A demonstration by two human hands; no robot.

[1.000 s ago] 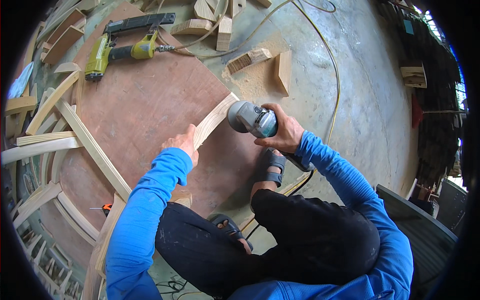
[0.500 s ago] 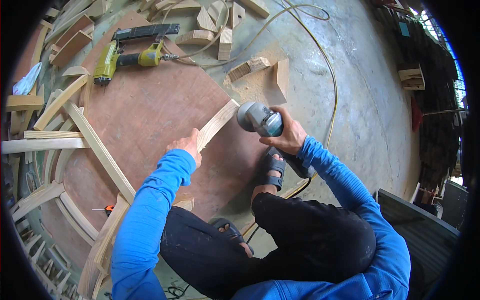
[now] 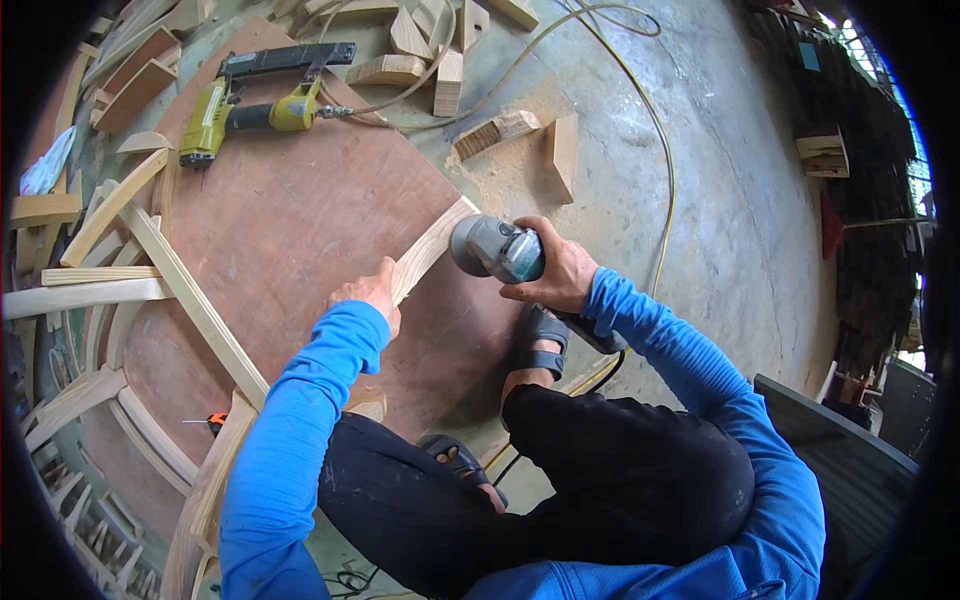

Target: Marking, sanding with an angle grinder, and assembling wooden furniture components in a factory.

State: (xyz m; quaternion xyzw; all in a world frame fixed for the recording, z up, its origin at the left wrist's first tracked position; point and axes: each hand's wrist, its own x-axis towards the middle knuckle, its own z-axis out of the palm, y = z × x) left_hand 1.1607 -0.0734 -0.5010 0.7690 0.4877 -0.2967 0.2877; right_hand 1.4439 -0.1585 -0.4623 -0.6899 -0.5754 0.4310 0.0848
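The wooden strip (image 3: pixel 432 246) runs out from the left hand (image 3: pixel 370 293) along a slant, its long axis pointing up and to the right, its far end by the edge of the reddish plywood sheet (image 3: pixel 310 230); whether it touches the sheet or is held above it cannot be told. The angle grinder (image 3: pixel 500 248) lies to the right of that axis, its round disc end turned left toward the strip's right-hand edge near the far end, touching or just beside it. The right hand is thus nearer the far end, the left at the near end. The left grip is curled closely round the strip, back of the hand uppermost, forearm rising from the lower left. The right hand (image 3: pixel 558 268) has its grip wrapped round the grinder's body, thumb on the near side, the elbow bent outward and the forearm slanting up and leftward to the wrist
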